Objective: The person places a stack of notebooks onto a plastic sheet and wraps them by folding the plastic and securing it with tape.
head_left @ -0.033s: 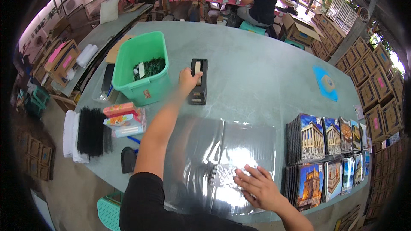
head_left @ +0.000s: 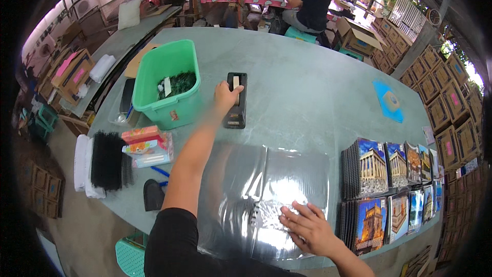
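Observation:
My left hand (head_left: 225, 96) reaches forward to a long black tape dispenser (head_left: 237, 119) with a cream-coloured roll (head_left: 236, 82) standing in it. Its fingers are closed at the roll, the thumb on the roll's right side; whether they pinch a strip of tape is too small to see. Fingers stretched, my right hand (head_left: 307, 228) lies flat on clear plastic sheets (head_left: 294, 172) spread on the table before me. Beneath the plastic, near its middle, a small piece with dark marks (head_left: 254, 210) shows through the glare.
Left of the dispenser stands a green bin (head_left: 171, 105) holding dark bristly material. Nearer are tissue packs (head_left: 148, 146), black bristles (head_left: 106, 161) and a black object (head_left: 153, 195). Stacked picture notebooks (head_left: 371, 169) line the right side; a blue sheet (head_left: 387, 101) lies beyond. Another person (head_left: 313, 2) sits across.

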The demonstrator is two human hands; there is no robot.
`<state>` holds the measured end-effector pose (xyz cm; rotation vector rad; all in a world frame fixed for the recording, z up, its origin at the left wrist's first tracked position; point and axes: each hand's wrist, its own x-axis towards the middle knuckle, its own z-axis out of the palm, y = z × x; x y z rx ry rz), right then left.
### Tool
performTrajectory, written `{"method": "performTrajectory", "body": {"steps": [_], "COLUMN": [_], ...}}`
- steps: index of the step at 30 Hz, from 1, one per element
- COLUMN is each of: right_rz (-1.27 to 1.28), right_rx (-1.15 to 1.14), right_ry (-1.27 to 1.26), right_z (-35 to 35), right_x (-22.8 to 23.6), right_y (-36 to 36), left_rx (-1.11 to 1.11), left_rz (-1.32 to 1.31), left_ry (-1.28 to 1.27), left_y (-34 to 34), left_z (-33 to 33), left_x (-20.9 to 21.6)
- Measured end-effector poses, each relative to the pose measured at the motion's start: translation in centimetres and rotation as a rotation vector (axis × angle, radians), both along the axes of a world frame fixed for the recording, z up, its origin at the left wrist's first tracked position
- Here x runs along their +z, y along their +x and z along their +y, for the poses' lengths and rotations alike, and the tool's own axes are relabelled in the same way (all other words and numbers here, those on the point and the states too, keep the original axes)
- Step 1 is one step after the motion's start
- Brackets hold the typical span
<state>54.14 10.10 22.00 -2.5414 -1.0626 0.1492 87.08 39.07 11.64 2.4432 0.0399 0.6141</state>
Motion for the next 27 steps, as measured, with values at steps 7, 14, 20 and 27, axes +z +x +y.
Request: {"method": "performTrajectory", "body": {"steps": [7, 14, 20, 27], "right_rz": [0.004, -0.014, -0.017, -0.013], "right_rx": [-0.035, -0.053, -0.046, -0.012], "right_ry": [-0.005, 0.004, 0.012, -0.007], "right_z": [0.3, 0.3, 0.2, 0.4], "right_x": [-0.1, -0.3, -0.4, -0.1], "right_y": [-0.2, -0.4, -0.4, -0.4], "left_rx": [-0.004, -0.161, 0.096, 0.094], "left_rz": [0.021, 0.036, 0.377, 0.164], "left_ry": [0.163, -0.152, -0.426, -0.277], "left_y": [2.2, 0.4, -0.2, -2.3], "left_z": [-0.9, 1.0, 2.9, 1.6], "left_x": [-1.4, -1.6, -3.3, -3.6]}}
